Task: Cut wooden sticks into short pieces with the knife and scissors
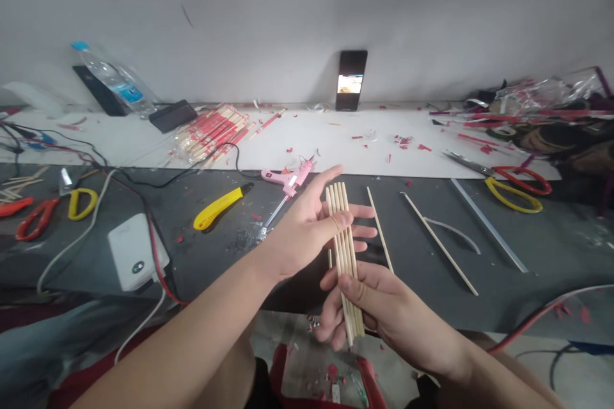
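Observation:
Several pale wooden chopsticks point(344, 246) lie side by side in a flat row, tilted slightly from upright, in front of me. Across their upper part presses the thumb of my left hand point(309, 227), its other fingers stretched out behind the row. My right hand point(378, 297) grips the lower part between thumb and curled fingers. Just beyond the left hand rests a pink glue gun point(288, 180) with its stick pointing towards me. One loose chopstick point(380, 230) lies right of the hands, and another chopstick point(439, 243) farther right.
A yellow utility knife point(218, 209) and a white power bank point(137, 252) lie to the left. Red-wrapped chopsticks point(213, 131) are piled behind. A phone point(352, 80) leans on the wall. At right are scissors point(499, 179) and a clear glue stick point(489, 225). Cables cross the left side.

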The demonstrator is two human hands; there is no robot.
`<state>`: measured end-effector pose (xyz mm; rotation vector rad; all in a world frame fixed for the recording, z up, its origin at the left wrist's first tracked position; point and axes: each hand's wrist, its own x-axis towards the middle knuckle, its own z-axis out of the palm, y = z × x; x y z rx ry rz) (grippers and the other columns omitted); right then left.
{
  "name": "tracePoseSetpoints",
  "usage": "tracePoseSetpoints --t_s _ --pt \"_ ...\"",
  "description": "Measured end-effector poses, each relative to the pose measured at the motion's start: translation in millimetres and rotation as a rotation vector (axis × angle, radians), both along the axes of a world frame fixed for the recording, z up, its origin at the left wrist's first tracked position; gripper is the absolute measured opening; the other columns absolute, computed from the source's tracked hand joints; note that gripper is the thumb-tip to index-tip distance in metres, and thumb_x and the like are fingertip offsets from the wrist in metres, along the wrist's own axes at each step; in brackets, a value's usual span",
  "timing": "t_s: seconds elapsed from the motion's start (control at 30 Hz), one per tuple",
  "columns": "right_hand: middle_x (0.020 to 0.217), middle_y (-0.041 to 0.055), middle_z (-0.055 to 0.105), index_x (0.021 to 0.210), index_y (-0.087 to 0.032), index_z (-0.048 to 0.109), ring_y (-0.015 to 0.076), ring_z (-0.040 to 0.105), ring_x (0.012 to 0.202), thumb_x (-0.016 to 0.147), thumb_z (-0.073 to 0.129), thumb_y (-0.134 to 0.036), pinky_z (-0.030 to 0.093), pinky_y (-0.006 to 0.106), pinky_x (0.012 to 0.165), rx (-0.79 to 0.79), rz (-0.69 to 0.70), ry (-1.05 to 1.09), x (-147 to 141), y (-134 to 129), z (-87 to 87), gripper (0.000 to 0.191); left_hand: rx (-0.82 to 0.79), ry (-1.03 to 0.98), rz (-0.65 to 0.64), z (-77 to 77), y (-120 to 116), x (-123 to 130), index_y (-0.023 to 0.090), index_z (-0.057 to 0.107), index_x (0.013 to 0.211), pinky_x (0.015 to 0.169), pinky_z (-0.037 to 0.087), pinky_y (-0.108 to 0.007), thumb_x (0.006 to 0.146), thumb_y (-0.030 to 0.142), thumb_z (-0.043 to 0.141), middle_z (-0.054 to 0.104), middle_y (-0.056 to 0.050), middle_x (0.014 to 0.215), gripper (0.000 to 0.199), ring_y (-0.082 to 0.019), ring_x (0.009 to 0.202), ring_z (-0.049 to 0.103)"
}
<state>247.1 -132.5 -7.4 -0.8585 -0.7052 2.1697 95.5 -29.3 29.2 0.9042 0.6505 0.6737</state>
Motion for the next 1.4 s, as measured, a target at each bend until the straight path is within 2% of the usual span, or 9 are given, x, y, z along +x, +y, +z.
tracePoseSetpoints --t_s 0.07,0.17,0.27,0.47,0.9,1.07,1.17,1.33,1.4 --pt "0.093 0.0125 0.079 0.107 -0.014 0.064 0.0195 0.077 0.081 0.1 0.063 -0.051 0.059 0.033 0.076 -0.031 -0.01 0.045 -0.9 0.4 -0.5 0.038 -0.054 -0.043 -0.013 -3.4 1.6 1.8 0.027 0.034 0.154 0.09 0.063 -0.046 0.098 0.017 0.067 0.075 -0.016 0.123 0.065 -0.029 0.104 0.077" --pt "0.103 0.0148 0.079 0.109 -0.013 0.067 0.0216 0.078 0.091 0.098 0.067 -0.049 0.059 0.039 0.087 -0.082 -0.022 0.085 -1.7 1.8 0.3 0.038 -0.059 -0.072 -0.049 -6.7 3.2 2.8 0.02 0.049 0.143 0.096 0.061 -0.045 0.098 0.015 0.067 0.074 -0.016 0.124 0.049 -0.029 0.108 0.076" --pt "0.109 0.017 0.078 0.111 -0.011 0.069 0.0217 0.078 0.094 0.097 0.069 -0.048 0.058 0.041 0.093 -0.11 -0.022 0.079 -2.1 3.0 1.4 0.039 0.044 -0.058 -0.055 -6.8 4.3 1.3 0.029 0.041 0.151 0.094 0.062 -0.044 0.098 0.017 0.067 0.075 -0.012 0.122 0.06 -0.029 0.107 0.076" --pt "0.108 0.0161 0.079 0.115 -0.011 0.07 0.0204 0.077 0.094 0.096 0.069 -0.05 0.058 0.039 0.092 -0.106 -0.031 0.04 -4.1 1.2 -0.2 0.043 0.13 -0.034 -0.082 -3.9 6.6 -2.9 0.026 0.05 0.137 0.093 0.063 -0.045 0.099 0.022 0.066 0.075 -0.011 0.116 0.042 -0.028 0.104 0.077" --pt "0.106 0.0165 0.08 0.11 -0.01 0.071 0.0201 0.078 0.092 0.096 0.069 -0.051 0.06 0.037 0.089 -0.104 0.018 -0.022 -8.1 -0.8 -6.6 0.043 0.078 -0.023 -0.009 -7.9 11.1 -3.9 0.022 0.05 0.137 0.088 0.064 -0.044 0.095 0.019 0.071 0.077 -0.011 0.107 0.047 -0.027 0.097 0.078" --pt "0.103 0.0162 0.08 0.106 -0.01 0.072 0.0199 0.078 0.09 0.098 0.068 -0.048 0.06 0.034 0.086 -0.121 0.012 0.025 -10.3 -4.1 -9.3 0.039 0.092 -0.018 -0.056 -16.9 12.0 -3.9 0.024 0.05 0.138 0.09 0.064 -0.045 0.096 0.023 0.072 0.076 -0.011 0.109 0.048 -0.028 0.099 0.078" --pt "0.101 0.0156 0.08 0.104 -0.009 0.072 0.0193 0.079 0.087 0.099 0.066 -0.046 0.061 0.033 0.083 -0.145 -0.001 0.084 -10.1 -6.1 -10.4 0.038 0.14 0.038 -0.113 -22.7 15.5 -7.8 0.027 0.047 0.142 0.089 0.064 -0.046 0.093 0.024 0.075 0.074 -0.012 0.113 0.056 -0.029 0.1 0.077" --pt "0.102 0.0171 0.08 0.105 -0.009 0.072 0.0204 0.079 0.088 0.102 0.063 -0.042 0.062 0.032 0.081 -0.173 -0.036 0.155 -3.3 -7.8 -11.9 0.035 0.197 0.147 -0.244 -30.9 17.5 -14.8 0.037 0.023 0.159 0.086 0.065 -0.046 0.081 0.023 0.088 0.071 -0.013 0.122 0.102 -0.031 0.101 0.078" --pt "0.103 0.0174 0.08 0.105 -0.009 0.073 0.0207 0.079 0.089 0.104 0.06 -0.04 0.062 0.033 0.081 -0.177 -0.049 0.168 0.1 -9.8 -13.5 0.034 0.202 0.156 -0.274 -32.9 14.8 -14.8 0.041 0.016 0.162 0.083 0.065 -0.045 0.079 0.025 0.09 0.071 -0.012 0.122 0.113 -0.032 0.099 0.078"
